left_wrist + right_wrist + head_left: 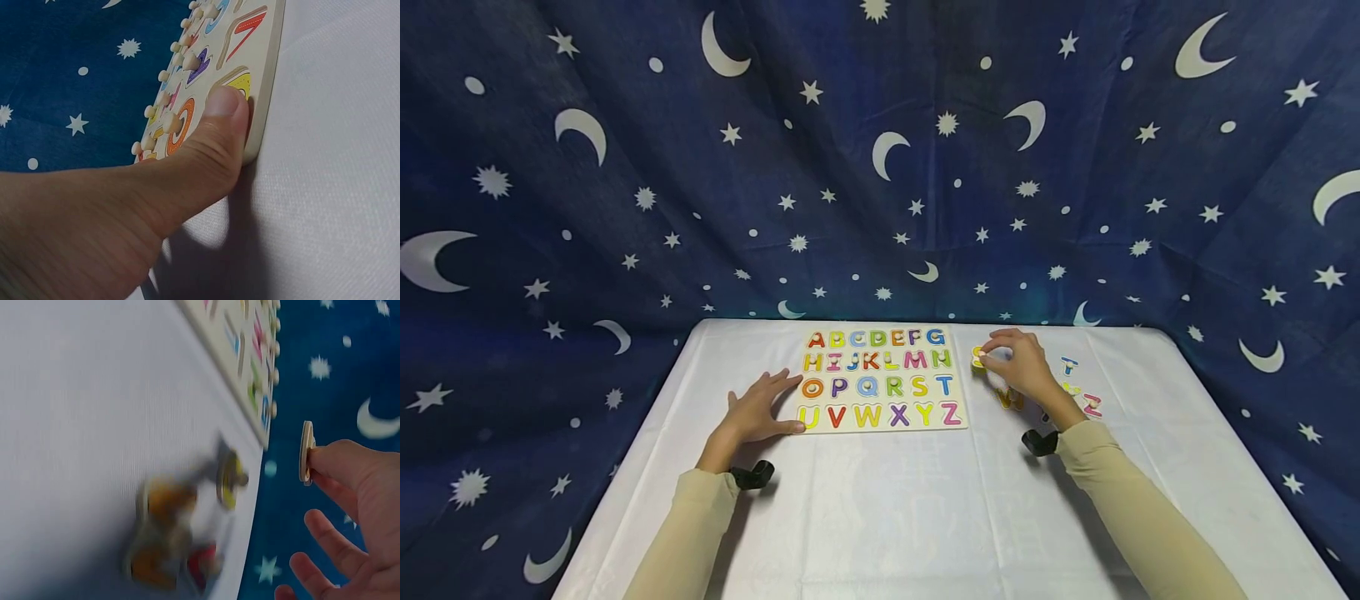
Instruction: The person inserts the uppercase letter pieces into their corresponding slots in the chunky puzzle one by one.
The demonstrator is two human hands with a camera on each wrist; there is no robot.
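Observation:
The wooden alphabet board point(883, 423) lies on the white table, several letters in it bearing small pegs. At its left edge, my left hand point(762, 410) rests with fingers spread, the thumb point(222, 122) pressing the corner by the yellow U slot. My right hand point(1018, 364) is raised right of the board. Between thumb and index finger it pinches a thin wooden letter piece point(305, 453), seen edge-on, so I cannot tell which letter. Below that hand lie a yellow S piece point(977, 357) and an orange W piece point(1011, 400).
Farther right are a blue T piece point(1069, 365), a yellow piece point(1071, 388) and a pink Z piece point(1092, 406). A dark blue curtain point(850, 167) with moons and stars hangs behind the table point(887, 517).

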